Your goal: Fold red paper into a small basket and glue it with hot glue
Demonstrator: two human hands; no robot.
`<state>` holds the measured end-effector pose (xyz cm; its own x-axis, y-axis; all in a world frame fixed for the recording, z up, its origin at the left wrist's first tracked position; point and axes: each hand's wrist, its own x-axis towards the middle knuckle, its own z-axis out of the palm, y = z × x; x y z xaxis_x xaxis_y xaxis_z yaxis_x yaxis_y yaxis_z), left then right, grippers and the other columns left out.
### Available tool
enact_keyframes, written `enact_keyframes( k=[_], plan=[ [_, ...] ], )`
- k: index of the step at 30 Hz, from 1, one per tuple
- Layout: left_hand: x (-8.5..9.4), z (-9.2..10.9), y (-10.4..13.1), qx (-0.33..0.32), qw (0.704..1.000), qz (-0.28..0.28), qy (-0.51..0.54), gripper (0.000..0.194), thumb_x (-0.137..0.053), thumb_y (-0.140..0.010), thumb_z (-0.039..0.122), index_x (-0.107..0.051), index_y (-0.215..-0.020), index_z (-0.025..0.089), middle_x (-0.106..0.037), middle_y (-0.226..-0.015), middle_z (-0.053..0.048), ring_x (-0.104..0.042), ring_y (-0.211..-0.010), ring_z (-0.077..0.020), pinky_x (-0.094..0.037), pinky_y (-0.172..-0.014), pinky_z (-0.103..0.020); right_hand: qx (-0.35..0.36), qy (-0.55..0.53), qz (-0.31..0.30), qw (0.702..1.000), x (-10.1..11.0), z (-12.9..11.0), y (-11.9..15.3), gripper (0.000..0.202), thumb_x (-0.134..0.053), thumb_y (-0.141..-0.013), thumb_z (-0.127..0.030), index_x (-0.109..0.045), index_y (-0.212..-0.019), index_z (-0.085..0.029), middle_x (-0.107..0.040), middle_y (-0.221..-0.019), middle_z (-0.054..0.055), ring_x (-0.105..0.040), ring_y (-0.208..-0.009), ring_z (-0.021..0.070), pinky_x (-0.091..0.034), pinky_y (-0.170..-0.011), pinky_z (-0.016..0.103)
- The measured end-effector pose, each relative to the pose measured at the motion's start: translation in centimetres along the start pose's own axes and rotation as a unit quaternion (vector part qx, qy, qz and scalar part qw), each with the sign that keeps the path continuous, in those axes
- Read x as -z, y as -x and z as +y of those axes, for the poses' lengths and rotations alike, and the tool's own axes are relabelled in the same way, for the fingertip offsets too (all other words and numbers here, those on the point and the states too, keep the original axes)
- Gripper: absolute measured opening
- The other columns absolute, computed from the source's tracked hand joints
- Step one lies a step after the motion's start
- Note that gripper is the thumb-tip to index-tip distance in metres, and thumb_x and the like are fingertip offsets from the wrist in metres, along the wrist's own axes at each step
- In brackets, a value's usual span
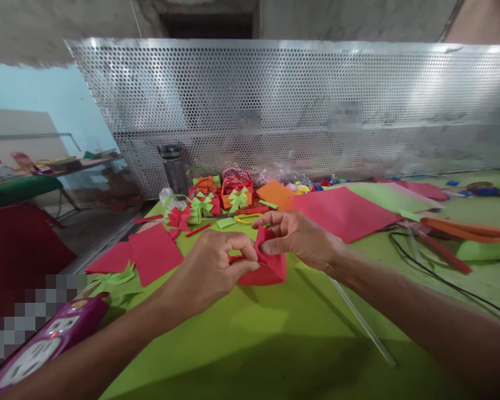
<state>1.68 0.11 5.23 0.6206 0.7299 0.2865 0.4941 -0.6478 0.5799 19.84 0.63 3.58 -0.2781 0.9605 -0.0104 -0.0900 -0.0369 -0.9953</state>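
Before us is a lime-green table, shadowed at six o'clock. Around its middle we see a purple power strip lying at eight, red sheets at ten, small paper baskets at twelve, a large red sheet at two, a black cord at three and a clear stick at four.

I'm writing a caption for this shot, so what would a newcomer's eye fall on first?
Probably the folded red piece at the centre, in the grip of the left hand and right hand. Next, the small handled baskets and bright green bows just behind, slightly left. Then the shiny perforated panel stretching across the background.
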Motion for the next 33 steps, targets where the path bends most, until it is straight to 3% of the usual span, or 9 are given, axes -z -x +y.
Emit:
enact_keyframes(
  k=[7,10,12,15,18,21,25,33],
  plan=[
    [0.0,-0.2,-0.2,-0.003,0.999,-0.007,0.033,0.011,-0.059,-0.073,0.017,-0.060,-0.062,0.018,-0.066,-0.067,0.003,-0.059,-0.063,-0.0116,-0.043,-0.059,-0.022,0.014,0.022,-0.016,1.000,-0.1,0.2,0.1,0.039,-0.071,-0.057,-0.009,-0.056,-0.092,-0.017,-0.059,-0.058,-0.007,-0.055,-0.051,0.0070,-0.046,-0.053,0.022],
    [-0.2,-0.2,-0.1,-0.006,0.999,0.029,0.023,0.012,-0.059,-0.073,0.016,-0.061,-0.061,0.018,-0.067,-0.065,0.003,-0.059,-0.061,-0.0121,-0.043,-0.057,-0.022,0.112,0.119,0.015,0.987,0.1,0.2,0.1,0.038,-0.071,-0.062,-0.018,-0.056,-0.097,-0.018,-0.064,-0.076,0.000,-0.060,-0.071,0.0126,-0.048,-0.066,0.028],
    [-0.2,-0.2,-0.1,-0.018,0.996,0.083,0.014,0.012,-0.060,-0.073,0.017,-0.062,-0.061,0.019,-0.066,-0.063,0.003,-0.059,-0.059,-0.0117,-0.043,-0.056,-0.023,0.222,0.217,0.087,0.947,0.2,0.0,0.2,0.033,-0.069,-0.068,-0.024,-0.056,-0.098,-0.018,-0.064,-0.093,0.004,-0.059,-0.088,0.0160,-0.047,-0.075,0.031],
    [-0.3,-0.5,-0.1,-0.046,0.984,0.173,0.011,0.010,-0.061,-0.074,0.017,-0.062,-0.063,0.019,-0.067,-0.067,0.002,-0.060,-0.062,-0.0123,-0.046,-0.061,-0.024,0.367,0.344,0.182,0.845,0.3,-0.3,0.5,0.020,-0.063,-0.077,-0.028,-0.058,-0.094,-0.018,-0.063,-0.096,0.005,-0.057,-0.092,0.0174,-0.044,-0.079,0.034],
    [-0.3,-0.7,-0.1,-0.068,0.972,0.225,-0.006,0.009,-0.061,-0.074,0.017,-0.063,-0.065,0.019,-0.068,-0.067,0.000,-0.062,-0.063,-0.0133,-0.047,-0.061,-0.026,0.466,0.430,0.190,0.749,0.1,0.0,0.6,0.006,-0.060,-0.080,-0.025,-0.060,-0.084,-0.019,-0.063,-0.085,0.004,-0.056,-0.086,0.0171,-0.040,-0.081,0.038],
    [-0.3,-0.9,-0.2,-0.094,0.959,0.266,-0.036,0.009,-0.062,-0.073,0.015,-0.063,-0.065,0.018,-0.067,-0.063,0.001,-0.061,-0.058,-0.0123,-0.047,-0.058,-0.025,0.500,0.482,0.189,0.694,-0.1,0.6,0.5,0.001,-0.060,-0.080,-0.020,-0.060,-0.079,-0.020,-0.062,-0.081,0.003,-0.056,-0.080,0.0164,-0.037,-0.083,0.041],
    [-0.5,-0.8,-0.1,-0.128,0.948,0.287,-0.048,0.009,-0.063,-0.071,0.013,-0.062,-0.064,0.018,-0.067,-0.063,0.001,-0.063,-0.061,-0.0122,-0.047,-0.057,-0.023,0.496,0.503,0.199,0.680,-0.2,1.2,0.2,0.004,-0.059,-0.081,-0.020,-0.060,-0.077,-0.021,-0.063,-0.078,0.002,-0.057,-0.080,0.0164,-0.034,-0.086,0.042],
    [-1.3,-1.2,-0.2,-0.118,0.951,0.282,-0.035,0.010,-0.063,-0.071,0.011,-0.062,-0.063,0.018,-0.067,-0.062,0.001,-0.064,-0.066,-0.0135,-0.048,-0.060,-0.023,0.510,0.518,0.170,0.665,-0.4,1.5,0.4,0.008,-0.057,-0.082,-0.019,-0.058,-0.074,-0.018,-0.061,-0.077,0.004,-0.055,-0.082,0.0157,-0.041,-0.079,0.034]
  ],
)
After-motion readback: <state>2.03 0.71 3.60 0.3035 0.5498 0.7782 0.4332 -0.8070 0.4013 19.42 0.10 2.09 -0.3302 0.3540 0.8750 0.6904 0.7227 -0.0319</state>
